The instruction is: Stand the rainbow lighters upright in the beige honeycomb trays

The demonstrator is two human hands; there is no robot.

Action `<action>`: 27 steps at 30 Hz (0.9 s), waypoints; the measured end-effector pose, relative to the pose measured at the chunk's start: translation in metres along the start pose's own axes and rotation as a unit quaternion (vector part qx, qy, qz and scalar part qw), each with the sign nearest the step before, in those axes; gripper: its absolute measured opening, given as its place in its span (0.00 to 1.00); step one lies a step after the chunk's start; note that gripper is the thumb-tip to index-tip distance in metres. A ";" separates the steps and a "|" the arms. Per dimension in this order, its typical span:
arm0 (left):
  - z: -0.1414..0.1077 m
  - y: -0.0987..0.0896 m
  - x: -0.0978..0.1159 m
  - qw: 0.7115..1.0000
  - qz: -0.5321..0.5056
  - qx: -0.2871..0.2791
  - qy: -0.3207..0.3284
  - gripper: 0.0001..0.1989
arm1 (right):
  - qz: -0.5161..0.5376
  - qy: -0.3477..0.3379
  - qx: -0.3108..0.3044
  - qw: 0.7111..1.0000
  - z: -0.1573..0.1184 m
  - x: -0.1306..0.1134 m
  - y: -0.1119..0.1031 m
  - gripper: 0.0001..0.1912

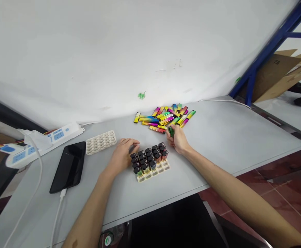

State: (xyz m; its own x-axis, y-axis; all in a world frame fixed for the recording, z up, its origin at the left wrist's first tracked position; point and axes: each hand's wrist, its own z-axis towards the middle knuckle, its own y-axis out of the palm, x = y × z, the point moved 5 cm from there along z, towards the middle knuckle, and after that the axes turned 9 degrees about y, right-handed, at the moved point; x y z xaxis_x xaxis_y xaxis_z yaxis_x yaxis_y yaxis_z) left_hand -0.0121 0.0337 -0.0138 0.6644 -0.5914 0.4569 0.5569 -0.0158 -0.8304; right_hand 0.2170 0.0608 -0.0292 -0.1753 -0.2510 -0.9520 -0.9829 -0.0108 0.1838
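Note:
Beside the left end of a cream tray (pixel 147 178), my left hand (pixel 123 151) rests with its fingers stretched out and apart. A dark patch shows between its fingers and thumb; whether it is a thing or a shadow I cannot tell. My right hand (pixel 176 139) is closed around a green stick (pixel 170 131), just behind and right of the tray. Several black-topped sticks (pixel 145 167) stand upright in the tray's holes, and the bare holes are along its front edge. Behind my right hand, a loose pile of shiny multicoloured sticks (pixel 163 119) lies near the wall.
A second cream tray (pixel 101 142) with bare holes lies at the left. Beside it are a black phone (pixel 68 167) on a white cable (pixel 59 213) and a white power strip (pixel 60 136). A blue metal frame (pixel 271 44) and cardboard boxes (pixel 277 74) stand at the right.

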 end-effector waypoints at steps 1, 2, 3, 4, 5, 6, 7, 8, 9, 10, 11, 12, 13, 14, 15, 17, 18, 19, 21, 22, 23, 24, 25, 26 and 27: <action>0.000 0.000 0.000 1.000 -0.001 0.000 0.000 0.09 | 0.002 0.002 -0.001 1.000 0.000 0.000 0.000 0.24; 0.000 0.000 0.000 1.000 -0.001 0.001 0.000 0.08 | 0.007 0.005 -0.002 1.000 0.000 0.001 0.001 0.25; 0.000 -0.001 0.000 1.000 -0.002 0.002 -0.001 0.08 | 0.013 0.009 -0.004 1.000 0.000 0.002 0.001 0.26; 0.000 -0.001 0.001 1.000 -0.003 0.004 -0.001 0.08 | 0.020 0.011 -0.007 1.000 0.000 0.002 0.002 0.26; 0.000 -0.001 0.001 1.000 -0.004 0.004 -0.002 0.08 | 0.025 0.011 -0.011 1.000 0.000 0.003 0.002 0.26; 0.000 -0.001 0.001 1.000 -0.005 0.005 -0.003 0.09 | 0.024 0.006 -0.014 1.000 0.000 0.003 0.003 0.26; 0.001 -0.002 0.001 1.000 -0.007 0.005 -0.005 0.09 | 0.017 -0.004 -0.014 1.000 0.000 0.002 0.003 0.25; 0.001 -0.001 0.000 1.000 -0.009 0.005 -0.007 0.09 | 0.004 -0.017 -0.010 1.000 -0.001 0.001 0.004 0.24; 0.001 -0.001 0.000 1.000 -0.011 0.005 -0.009 0.09 | -0.012 -0.031 -0.004 0.999 -0.001 0.000 0.003 0.24; 0.001 -0.001 0.000 1.000 -0.012 0.005 -0.011 0.09 | -0.030 -0.044 0.001 0.999 -0.002 -0.002 0.003 0.23; 0.001 -0.001 -0.001 1.000 -0.013 0.005 -0.014 0.09 | -0.048 -0.056 0.005 0.997 -0.003 -0.003 0.003 0.22; 0.001 -0.001 -0.001 1.000 -0.013 0.005 -0.017 0.09 | -0.066 -0.067 0.006 0.996 -0.004 -0.005 0.003 0.21; 0.001 -0.001 -0.001 1.000 -0.013 0.004 -0.019 0.09 | -0.086 -0.080 0.006 0.993 -0.005 -0.007 0.003 0.20; 0.001 -0.001 -0.001 1.000 -0.013 0.003 -0.021 0.09 | -0.113 -0.094 0.006 0.989 -0.007 -0.009 0.003 0.20; 0.001 -0.001 -0.001 1.000 -0.013 0.002 -0.022 0.09 | -0.143 -0.111 0.009 0.983 -0.010 -0.011 0.003 0.19; 0.002 -0.001 0.000 1.000 -0.016 0.001 -0.021 0.09 | -0.199 -0.147 0.029 0.968 -0.016 -0.018 -0.001 0.18; 0.002 -0.001 0.001 1.000 -0.017 0.002 -0.019 0.08 | -0.220 -0.164 0.043 0.961 -0.020 -0.022 -0.003 0.17; 0.002 -0.001 0.001 1.000 -0.019 0.003 -0.017 0.08 | -0.236 -0.181 0.060 0.953 -0.026 -0.026 -0.006 0.16; 0.002 -0.001 0.002 1.000 -0.020 0.005 -0.011 0.08 | -0.266 -0.217 0.100 0.934 -0.040 -0.037 -0.014 0.14; 0.002 -0.001 0.002 1.000 -0.018 0.007 -0.008 0.08 | -0.278 -0.229 0.116 0.926 -0.049 -0.043 -0.017 0.13; 0.002 -0.001 0.002 1.000 -0.016 0.008 -0.005 0.08 | -0.285 -0.236 0.129 0.920 -0.058 -0.049 -0.020 0.13; 0.002 -0.001 0.002 1.000 -0.014 0.008 -0.003 0.08 | -0.283 -0.232 0.135 0.921 -0.067 -0.054 -0.022 0.13; 0.001 -0.001 0.002 1.000 -0.012 0.008 -0.002 0.08 | -0.271 -0.222 0.129 0.928 -0.077 -0.059 -0.024 0.12; 0.001 -0.001 0.002 1.000 -0.013 0.008 -0.001 0.08 | -0.257 -0.213 0.120 0.935 -0.086 -0.062 -0.024 0.13; 0.001 -0.001 0.003 1.000 -0.014 0.007 0.000 0.08 | -0.247 -0.204 0.108 0.941 -0.094 -0.065 -0.023 0.13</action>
State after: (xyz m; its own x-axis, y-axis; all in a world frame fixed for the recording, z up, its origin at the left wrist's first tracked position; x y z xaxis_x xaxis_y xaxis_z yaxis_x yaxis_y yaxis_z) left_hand -0.0101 0.0329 -0.0118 0.6485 -0.5906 0.4802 0.5820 -0.0218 -0.8129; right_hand 0.2561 -0.0138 0.0518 0.3417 0.1263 -0.9313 -0.9313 0.1787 -0.3174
